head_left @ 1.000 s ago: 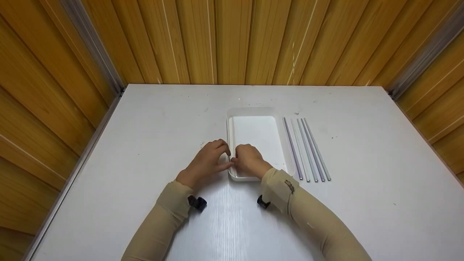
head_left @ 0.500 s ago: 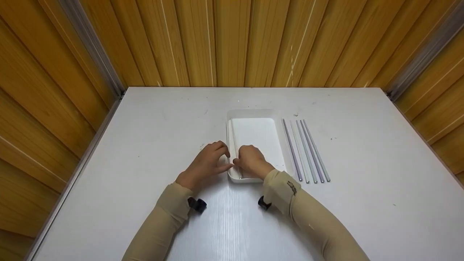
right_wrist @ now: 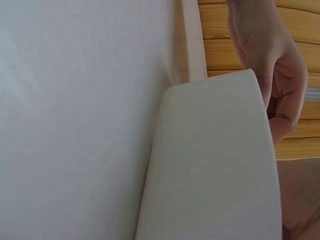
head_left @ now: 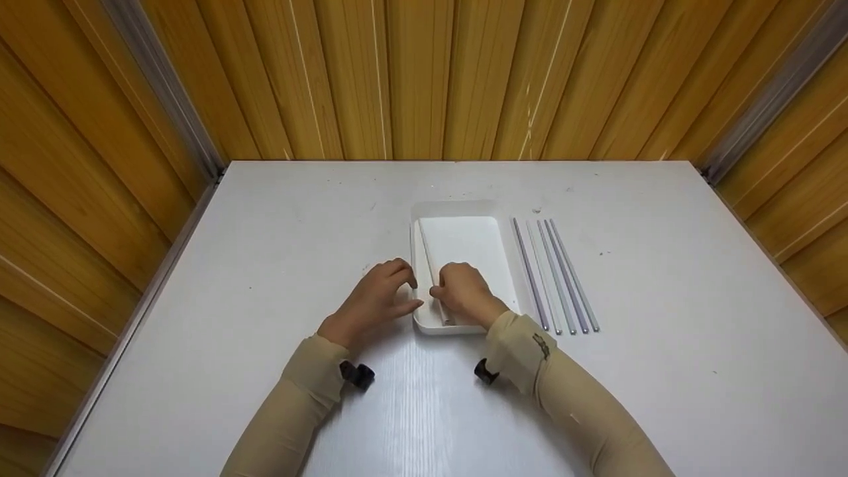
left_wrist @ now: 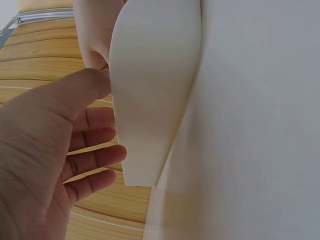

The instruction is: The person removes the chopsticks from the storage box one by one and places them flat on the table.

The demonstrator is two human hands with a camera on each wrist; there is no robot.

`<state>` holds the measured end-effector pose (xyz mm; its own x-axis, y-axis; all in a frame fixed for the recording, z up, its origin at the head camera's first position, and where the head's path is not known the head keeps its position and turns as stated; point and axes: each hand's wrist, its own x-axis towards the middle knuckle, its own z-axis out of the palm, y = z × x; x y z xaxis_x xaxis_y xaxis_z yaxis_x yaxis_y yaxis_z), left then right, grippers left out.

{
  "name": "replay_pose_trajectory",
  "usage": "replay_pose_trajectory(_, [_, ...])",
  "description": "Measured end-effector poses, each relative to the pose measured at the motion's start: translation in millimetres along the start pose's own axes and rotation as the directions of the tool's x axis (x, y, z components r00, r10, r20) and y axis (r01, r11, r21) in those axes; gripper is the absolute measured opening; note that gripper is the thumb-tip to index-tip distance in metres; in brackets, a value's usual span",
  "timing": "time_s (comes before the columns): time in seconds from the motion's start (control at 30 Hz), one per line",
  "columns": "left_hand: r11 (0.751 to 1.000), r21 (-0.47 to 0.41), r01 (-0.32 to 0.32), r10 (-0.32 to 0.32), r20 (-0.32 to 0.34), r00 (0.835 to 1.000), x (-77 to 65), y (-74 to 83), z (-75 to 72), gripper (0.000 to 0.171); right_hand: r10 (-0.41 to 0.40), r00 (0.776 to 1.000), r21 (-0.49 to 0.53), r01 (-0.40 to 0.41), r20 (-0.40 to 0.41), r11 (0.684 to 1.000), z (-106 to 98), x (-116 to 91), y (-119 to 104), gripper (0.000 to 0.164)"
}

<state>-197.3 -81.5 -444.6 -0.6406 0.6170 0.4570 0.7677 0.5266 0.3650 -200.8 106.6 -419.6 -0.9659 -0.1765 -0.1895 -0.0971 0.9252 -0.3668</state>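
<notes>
A shallow white rectangular box (head_left: 507,271) stands on the table before me. Inside it a pale chopstick (head_left: 428,245) slants from the far left corner toward the near wall. My right hand (head_left: 466,291) reaches into the box and its curled fingers pinch the chopstick; in the right wrist view the box wall (right_wrist: 210,160) hides these fingertips. At the left wall is my left hand (head_left: 374,298), its thumb and fingers spread and loosely bent. In the left wrist view the left hand (left_wrist: 55,135) has its fingertips lightly at the box rim, gripping nothing.
Several slim chopsticks (head_left: 560,278) in purple, white and green lie side by side to the right of the box. The white table (head_left: 265,225) ends at wood-patterned panels (head_left: 417,79) at the back and sides.
My right hand has shifted slightly right, and the near end of the pale chopstick has swung right, away from the box's left wall. The left hand has stayed almost still.
</notes>
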Motion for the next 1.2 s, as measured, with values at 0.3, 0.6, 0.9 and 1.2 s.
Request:
replay_pose_trajectory(0.3, [0.999, 0.029, -0.023, 0.024, -0.023, 0.999, -0.5, 1.4, 0.0, 0.024, 0.035, 0.999, 0.043, -0.037, 0.034, 0.998, -14, -7, 7, 0.021])
replay_pose_trajectory(0.6, [0.999, 0.044, -0.013, 0.014, -0.020, 1.000, -1.3, 1.6, -2.2, 0.025, 0.048, 0.998, 0.044, -0.049, 0.030, 0.998, -23, -13, 21, 0.022])
replay_pose_trajectory(0.9, [1.000, 0.030, -0.005, 0.005, 0.001, 1.000, -1.3, 1.7, -3.6, 0.024, 0.040, 0.999, 0.058, -0.040, 0.001, 0.998, -31, -17, 32, 0.021])
replay_pose_trajectory(1.2, [0.999, 0.035, -0.010, 0.010, 0.005, 1.000, -0.4, 1.9, -3.5, 0.024, 0.032, 0.998, 0.037, -0.030, -0.046, 0.999, -36, -20, 41, 0.021])
